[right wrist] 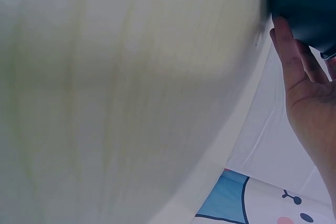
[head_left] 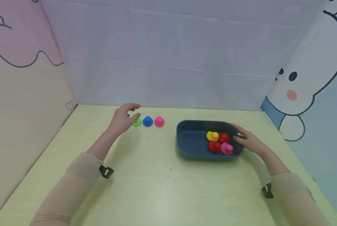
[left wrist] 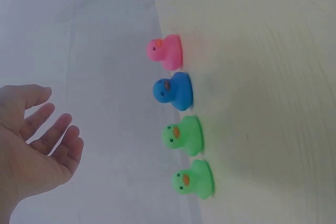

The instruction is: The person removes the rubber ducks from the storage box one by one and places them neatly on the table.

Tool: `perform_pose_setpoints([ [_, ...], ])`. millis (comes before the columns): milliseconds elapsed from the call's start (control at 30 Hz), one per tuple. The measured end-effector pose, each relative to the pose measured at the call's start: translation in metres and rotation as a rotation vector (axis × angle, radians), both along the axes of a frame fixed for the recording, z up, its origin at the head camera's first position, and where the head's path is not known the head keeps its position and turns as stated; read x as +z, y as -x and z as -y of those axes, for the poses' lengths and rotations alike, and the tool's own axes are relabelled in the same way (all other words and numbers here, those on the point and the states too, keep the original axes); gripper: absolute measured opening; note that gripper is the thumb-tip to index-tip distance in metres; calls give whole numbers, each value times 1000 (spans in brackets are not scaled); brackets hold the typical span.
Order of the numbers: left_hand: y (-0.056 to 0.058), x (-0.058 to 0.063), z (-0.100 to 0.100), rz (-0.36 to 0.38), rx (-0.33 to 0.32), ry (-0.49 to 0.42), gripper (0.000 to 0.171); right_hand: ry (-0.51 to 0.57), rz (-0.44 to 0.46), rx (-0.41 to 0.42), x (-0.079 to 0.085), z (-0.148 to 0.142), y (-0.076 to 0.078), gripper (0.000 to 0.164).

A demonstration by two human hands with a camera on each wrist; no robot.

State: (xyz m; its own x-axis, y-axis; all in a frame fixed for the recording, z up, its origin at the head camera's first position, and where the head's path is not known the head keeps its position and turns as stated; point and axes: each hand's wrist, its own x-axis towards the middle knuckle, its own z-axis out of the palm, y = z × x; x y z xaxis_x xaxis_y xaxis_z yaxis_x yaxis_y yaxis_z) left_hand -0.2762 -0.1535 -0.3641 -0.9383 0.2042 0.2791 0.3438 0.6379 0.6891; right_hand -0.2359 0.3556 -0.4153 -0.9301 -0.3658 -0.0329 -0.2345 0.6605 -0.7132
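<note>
Gripping the tray [head_left: 191,142] by its right end, the right hand [head_left: 250,142] had its thumb over the rim on the inner side and its fingers against the outer wall; the grip was pinching that end wall. The tray stood on the table [head_left: 157,191], right of the middle.

Four ducks lay close together in its right half: a yellow duck [head_left: 212,136], a red duck [head_left: 223,138] beside it, a second red duck [head_left: 214,147] nearer the person, and a magenta duck [head_left: 227,149] next to that.

The left hand [head_left: 122,120] was raised near the left end of a row of ducks, apart from them. Its grip was spread, fingers loosely bent, thumb set away from the forefinger.

The row stood upright on the table near the back sheet [head_left: 171,59], well apart from the tray. From the left it ran: a green duck [left wrist: 194,179], another green duck [left wrist: 184,135], a blue duck [head_left: 147,121] and a pink duck [head_left: 159,121], bills toward the person. In the head view, the left hand hid the leftmost and partly covered its neighbour.
</note>
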Motion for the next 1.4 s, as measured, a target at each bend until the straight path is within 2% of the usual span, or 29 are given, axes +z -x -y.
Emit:
perform_pose_setpoints([
  [133,-9,6,-11,-38,1,-27,36,2,0,5,-1,0,0,62],
  [367,-22,15,-31,-62,-21,-110,36,5,2,9,-1,1,1,62],
  [633,-34,12,-61,-127,-82,-214,33,-13,-7,2,-1,-1,1,63],
  [1000,-54,8,-103,-158,-140,-246,32,6,-11,4,-1,-1,0,62],
  [1167,-56,4,-119,-175,-202,-226,33,1,-3,1,-1,1,-1,62],
  [1400,-58,-2,-140,-149,-304,-188,38,3,-13,0,-1,1,-1,62],
])
